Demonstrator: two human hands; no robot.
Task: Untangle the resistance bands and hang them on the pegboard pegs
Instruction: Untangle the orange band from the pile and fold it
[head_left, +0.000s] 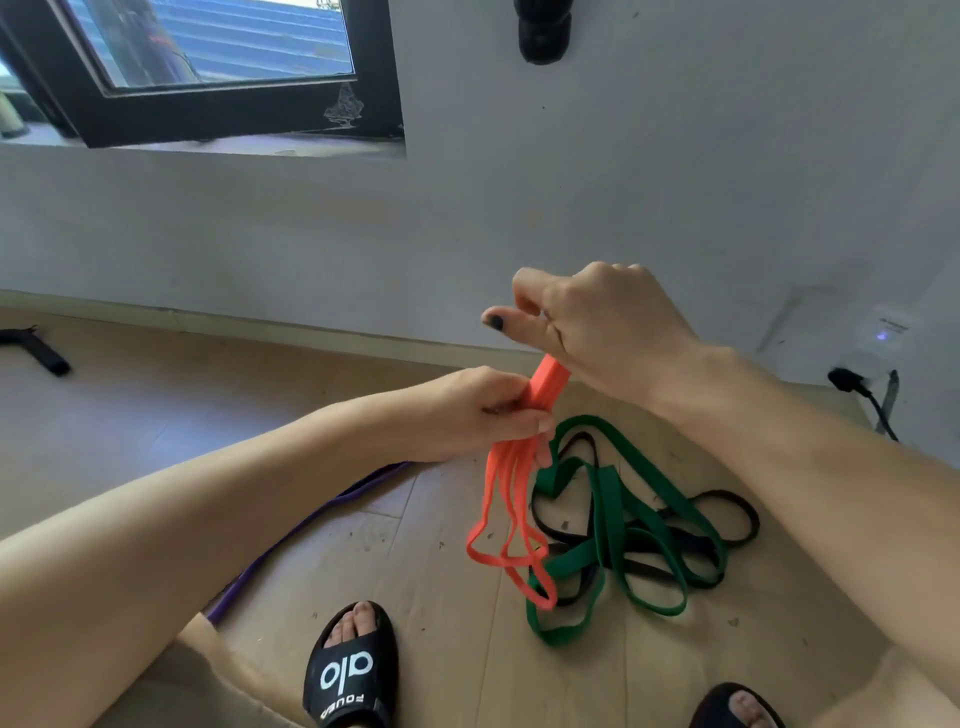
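Below, wooden floor (426, 597) — white wall (623, 182), dark-framed window (234, 109).

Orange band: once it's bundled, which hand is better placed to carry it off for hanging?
Probably the left hand: it grips the gathered orange band; the right hand holds only its top.

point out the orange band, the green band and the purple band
orange band (506, 499): head view, on the hanging strands below the left hand
green band (605, 499): head view, on a floor loop
purple band (291, 535): head view, mid-length on floor
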